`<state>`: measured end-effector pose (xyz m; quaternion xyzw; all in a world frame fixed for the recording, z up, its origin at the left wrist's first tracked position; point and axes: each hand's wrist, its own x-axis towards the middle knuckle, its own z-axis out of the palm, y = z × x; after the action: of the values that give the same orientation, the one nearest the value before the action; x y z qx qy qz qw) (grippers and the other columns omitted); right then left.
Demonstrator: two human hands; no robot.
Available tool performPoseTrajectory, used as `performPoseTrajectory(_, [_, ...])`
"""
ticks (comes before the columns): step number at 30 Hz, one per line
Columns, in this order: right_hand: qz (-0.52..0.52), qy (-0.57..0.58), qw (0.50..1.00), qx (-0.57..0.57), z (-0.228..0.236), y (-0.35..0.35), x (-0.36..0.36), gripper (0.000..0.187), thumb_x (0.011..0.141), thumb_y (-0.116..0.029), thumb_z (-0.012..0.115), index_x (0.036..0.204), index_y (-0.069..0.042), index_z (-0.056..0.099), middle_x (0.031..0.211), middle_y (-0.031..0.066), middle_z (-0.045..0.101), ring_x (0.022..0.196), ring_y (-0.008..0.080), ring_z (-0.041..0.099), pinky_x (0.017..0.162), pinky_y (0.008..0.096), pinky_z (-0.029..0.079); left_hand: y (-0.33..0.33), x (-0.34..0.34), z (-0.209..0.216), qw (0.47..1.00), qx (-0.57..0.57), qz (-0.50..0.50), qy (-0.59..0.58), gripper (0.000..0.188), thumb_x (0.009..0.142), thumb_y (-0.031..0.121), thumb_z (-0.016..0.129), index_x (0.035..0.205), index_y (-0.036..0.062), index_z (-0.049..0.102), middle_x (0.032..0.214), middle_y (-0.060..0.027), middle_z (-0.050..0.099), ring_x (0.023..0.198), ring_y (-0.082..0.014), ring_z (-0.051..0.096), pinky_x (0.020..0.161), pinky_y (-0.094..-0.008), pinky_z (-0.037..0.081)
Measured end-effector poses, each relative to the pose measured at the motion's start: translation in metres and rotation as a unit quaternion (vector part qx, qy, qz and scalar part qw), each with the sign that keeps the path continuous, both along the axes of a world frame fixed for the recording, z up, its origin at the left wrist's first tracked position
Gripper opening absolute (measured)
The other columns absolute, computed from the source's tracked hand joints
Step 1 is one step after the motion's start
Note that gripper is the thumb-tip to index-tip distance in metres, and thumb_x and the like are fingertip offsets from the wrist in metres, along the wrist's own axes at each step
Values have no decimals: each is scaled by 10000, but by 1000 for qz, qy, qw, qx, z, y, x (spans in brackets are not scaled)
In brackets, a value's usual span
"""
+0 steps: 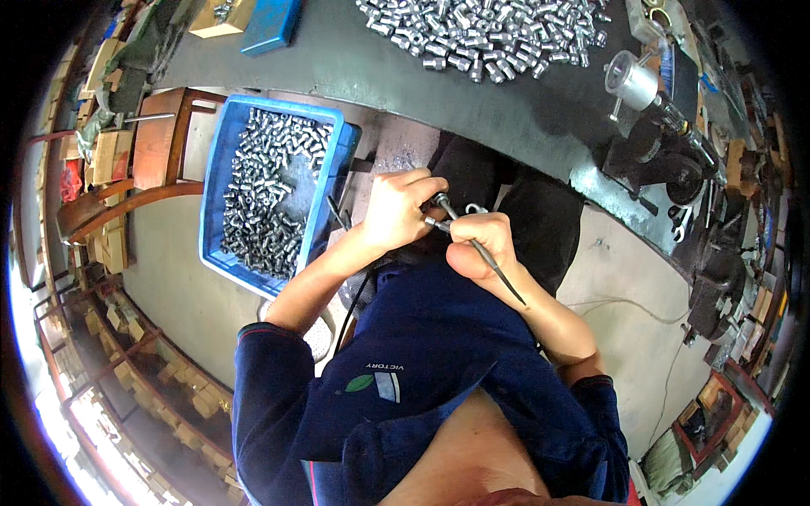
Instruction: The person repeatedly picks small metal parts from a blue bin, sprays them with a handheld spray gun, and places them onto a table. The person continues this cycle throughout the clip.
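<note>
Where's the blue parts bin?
Head view, left of centre: the blue parts bin sits near the dark tabletop, between the wooden chair and the left hand.

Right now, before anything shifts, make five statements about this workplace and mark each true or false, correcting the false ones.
1. The blue bin stands on the person's left. True.
2. The blue bin has nothing in it. False: it holds many small metal fittings.
3. A pile of shiny metal fittings lies on the dark tabletop. True.
4. The hands are spread far apart. False: the left hand and the right hand are close together in front of the body.
5. A slim dark tool extends across the right hand toward the forearm. True.
</note>
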<state>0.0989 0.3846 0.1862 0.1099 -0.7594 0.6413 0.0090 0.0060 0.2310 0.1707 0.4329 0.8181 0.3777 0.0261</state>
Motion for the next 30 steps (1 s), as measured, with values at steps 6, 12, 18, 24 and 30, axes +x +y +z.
performPoseTrajectory(6, [-55,87,995,8,4,12,22,279,596,-42,564,508,-48,299,467,58,291,371,226,331,394,328,221,-11,-22,-7,997,-30,65,11,229,577,91,688,796,47,637,659,-97,593,571,-267,597,525,-346,479])
performPoseTrajectory(12, [-167,74,982,47,23,20,45,315,609,49,530,509,-56,249,455,49,266,370,164,303,381,278,205,-29,-52,7,968,37,242,-63,219,631,103,653,830,13,665,537,-78,565,469,-102,538,472,-249,429])
performPoseTrajectory(18, [-162,65,983,62,8,16,59,301,630,15,533,495,-49,272,460,43,268,376,136,310,380,275,218,2,-104,3,971,72,212,-86,240,669,137,636,855,-11,658,580,-94,605,491,-122,560,492,-271,447])
performPoseTrajectory(24, [-135,55,989,39,19,9,58,310,622,70,524,519,-53,258,479,34,259,406,113,280,395,266,220,36,-186,19,951,169,172,-195,338,708,68,603,1017,-69,595,615,-99,619,520,-103,583,511,-246,468])
performPoseTrajectory(30, [-155,-4,988,-15,-11,17,77,363,703,31,579,511,-56,283,484,6,367,429,79,413,397,223,316,60,-202,63,916,315,107,-224,411,792,40,592,1166,-87,476,881,-155,643,641,-161,620,633,-258,489])
